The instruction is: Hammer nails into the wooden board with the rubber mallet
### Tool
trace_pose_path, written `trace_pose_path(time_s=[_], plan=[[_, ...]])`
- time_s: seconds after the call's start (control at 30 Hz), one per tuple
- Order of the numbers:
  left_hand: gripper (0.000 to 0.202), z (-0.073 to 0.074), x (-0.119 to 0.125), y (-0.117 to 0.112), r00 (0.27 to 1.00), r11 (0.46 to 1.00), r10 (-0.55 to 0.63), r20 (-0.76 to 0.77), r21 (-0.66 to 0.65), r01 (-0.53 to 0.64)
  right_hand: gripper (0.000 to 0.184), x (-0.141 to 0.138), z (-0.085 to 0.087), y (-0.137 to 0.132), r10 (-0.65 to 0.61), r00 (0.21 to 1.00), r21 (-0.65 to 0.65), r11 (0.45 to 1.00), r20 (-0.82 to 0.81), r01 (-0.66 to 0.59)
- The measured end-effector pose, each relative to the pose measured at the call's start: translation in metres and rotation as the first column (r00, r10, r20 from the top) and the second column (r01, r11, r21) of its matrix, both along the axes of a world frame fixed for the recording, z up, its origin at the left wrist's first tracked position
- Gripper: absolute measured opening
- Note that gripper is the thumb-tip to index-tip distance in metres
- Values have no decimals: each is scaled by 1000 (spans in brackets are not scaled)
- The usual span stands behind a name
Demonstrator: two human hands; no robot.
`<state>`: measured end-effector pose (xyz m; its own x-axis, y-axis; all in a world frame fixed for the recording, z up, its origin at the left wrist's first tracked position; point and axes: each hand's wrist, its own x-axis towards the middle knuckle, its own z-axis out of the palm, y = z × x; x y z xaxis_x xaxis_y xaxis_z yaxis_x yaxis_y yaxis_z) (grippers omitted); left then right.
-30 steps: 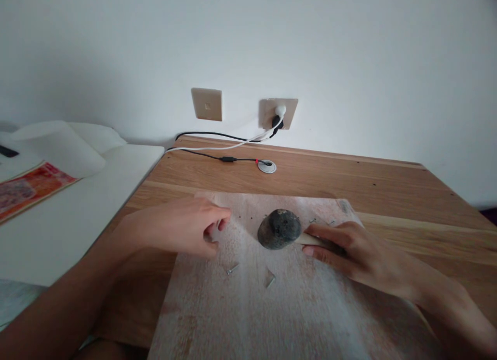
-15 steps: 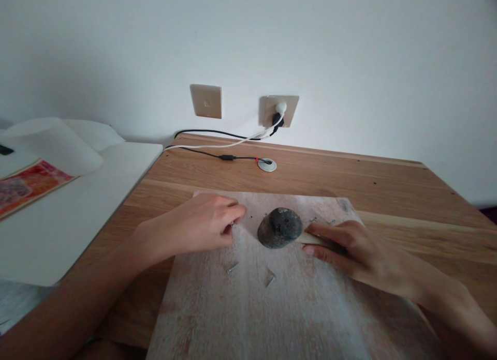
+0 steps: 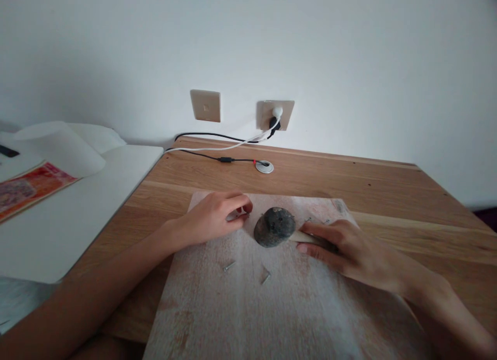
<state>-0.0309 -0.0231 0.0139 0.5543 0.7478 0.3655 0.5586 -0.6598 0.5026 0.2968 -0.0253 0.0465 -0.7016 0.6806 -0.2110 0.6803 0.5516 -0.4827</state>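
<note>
The wall point(image 3: 349, 49) fills twelve o'clock (hours are counted from the head of the mallet point(image 3: 274, 228)), with the wooden desk point(image 3: 318, 168) meeting its foot and a white table point(image 3: 104, 205) at nine. On the desk lies the pale board point(image 3: 217, 318), spreading toward six. The right hand point(image 3: 349, 251), just past three, is wrapped around the mallet's handle, whose dark head is over the far half of the board; whether it touches the surface is unclear. At nine, the left hand point(image 3: 212, 218) is low over the board with its fingers curled toward the thumb, and I cannot tell whether anything is pinched there. A red print point(image 3: 39, 186) lies on the table, a little past nine. The socket point(image 3: 287, 111) is at twelve, two plugs in it, and a blank plate point(image 3: 198, 106) at eleven. Smallest are the nails: one point(image 3: 230, 266) lies at eight, another point(image 3: 266, 277) near six, and two more near three, beside the right fingertips.
</note>
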Motion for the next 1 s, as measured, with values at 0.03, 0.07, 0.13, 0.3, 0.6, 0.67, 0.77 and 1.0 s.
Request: trace_pose_path(time_s=[0.03,0.07,0.13,0.3,0.6,0.67,0.77,1.0], plan=[[15,0,-1,0,1000,1000,1,-14,15,-1,47,0,0,0,0,1000,-5,1000,2,0],[16,1,-1,0,1000,1000,1,-23,28,-1,47,1,0,0,0,1000,-9,1000,4,0],[16,2,-2,0,1000,999,0,-23,42,1,48,2,-1,0,-6,1000,-8,1000,11,6],[14,1,-1,0,1000,999,-10,-28,37,11,49,4,-2,0,-15,1000,6,1000,17,15],[16,-3,-3,1,999,999,-19,-38,41,20,43,2,0,-1,3,1000,-1,1000,0,-3],[17,-5,-3,1,999,999,-19,-31,43,21,45,2,1,-1,0,1000,1,1000,6,0],[17,-7,-3,2,1000,999,-18,-25,46,19,49,2,1,-1,-8,1000,17,1000,9,8],[18,-5,-1,2,1000,1000,-20,-21,19,20,47,3,0,-1,-20,1000,19,1000,4,20]])
